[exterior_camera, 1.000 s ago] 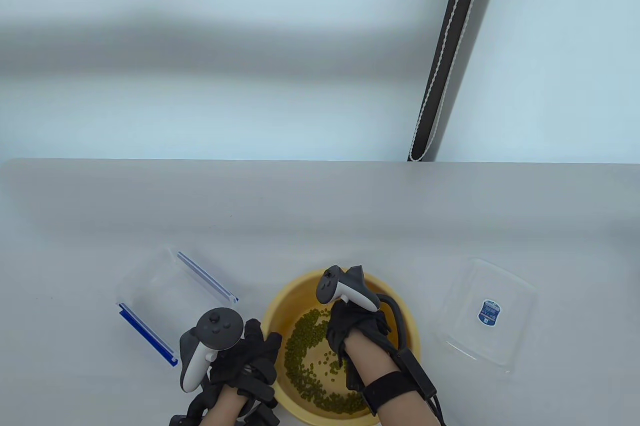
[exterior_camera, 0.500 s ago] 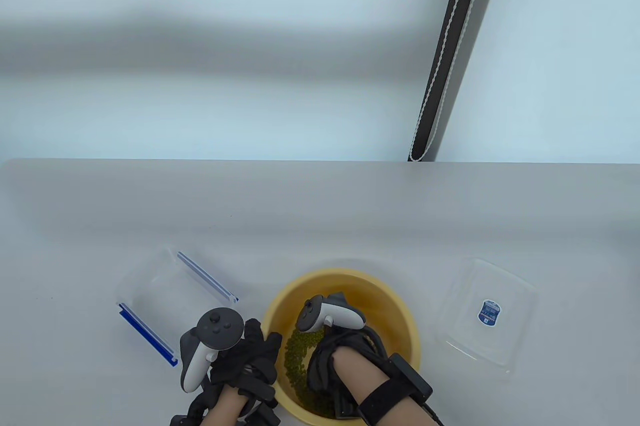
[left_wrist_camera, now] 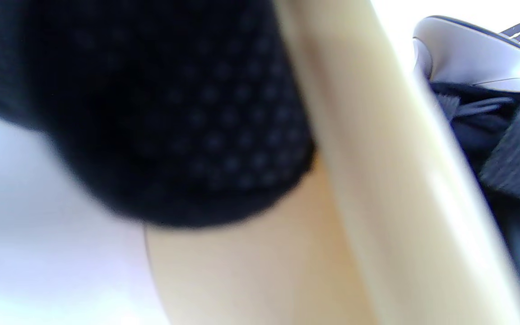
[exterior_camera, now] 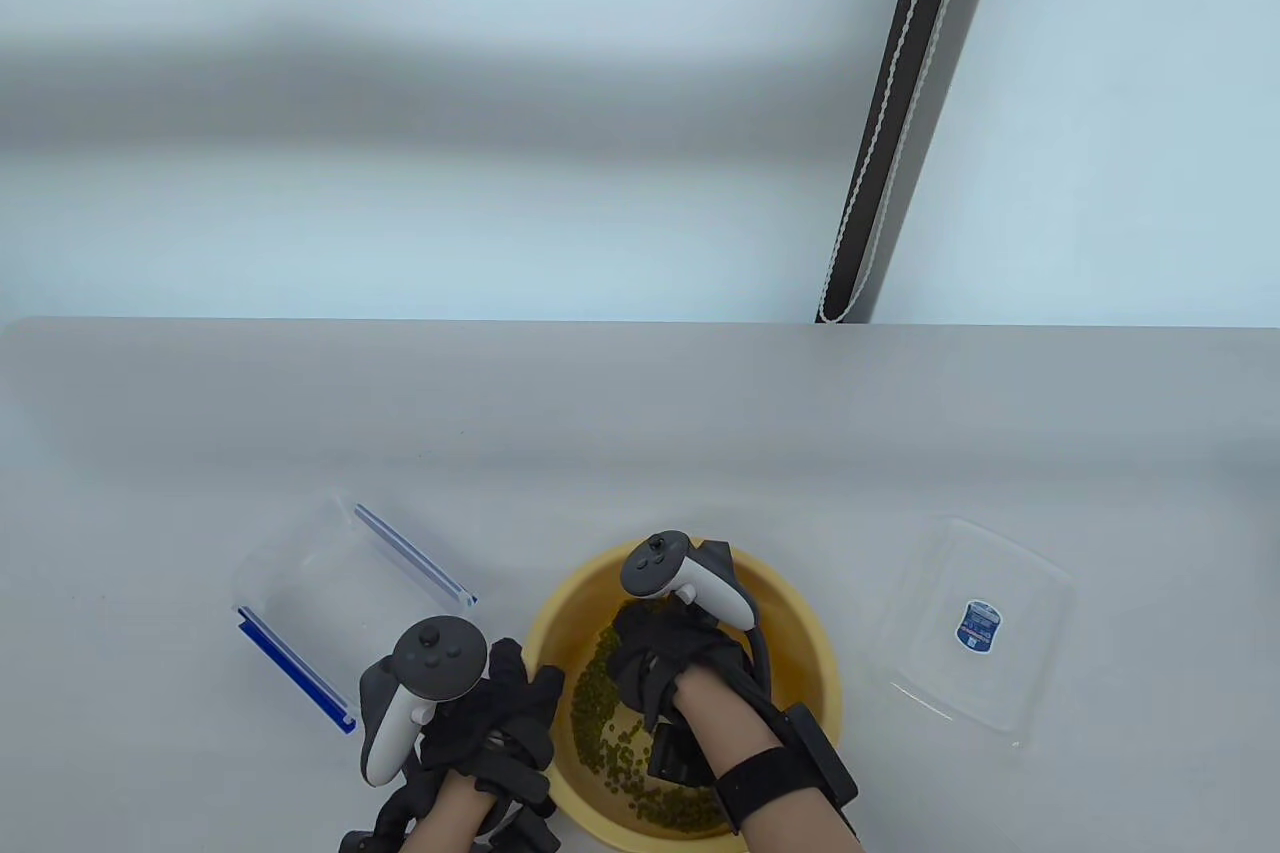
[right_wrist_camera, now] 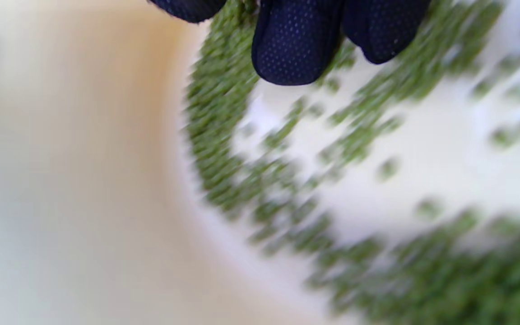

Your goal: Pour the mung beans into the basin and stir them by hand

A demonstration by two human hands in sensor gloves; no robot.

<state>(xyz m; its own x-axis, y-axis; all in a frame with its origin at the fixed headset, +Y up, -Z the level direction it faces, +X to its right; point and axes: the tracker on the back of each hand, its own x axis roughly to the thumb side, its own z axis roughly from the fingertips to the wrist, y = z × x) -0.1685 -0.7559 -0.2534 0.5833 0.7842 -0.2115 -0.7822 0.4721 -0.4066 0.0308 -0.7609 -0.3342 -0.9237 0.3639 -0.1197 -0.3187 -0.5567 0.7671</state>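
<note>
My right hand (exterior_camera: 672,668) is down in the basin (exterior_camera: 800,628), fingers (right_wrist_camera: 295,45) relaxed among the beans (exterior_camera: 595,693), gripping nothing. My left hand (exterior_camera: 495,718) presses against the basin's outer wall; whether its fingers curl over the rim I cannot tell. The beans lie banked along the left and near sides. Risk: a fast sweep there could flick beans over the rim, or slide the basin if my left hand slackens.

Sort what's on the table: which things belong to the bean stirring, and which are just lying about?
In use:
- yellow basin
- mung beans
- right hand, fingers among the beans
- left hand, on the basin's rim

Lying about:
- clear container, empty
- clear lid
</note>
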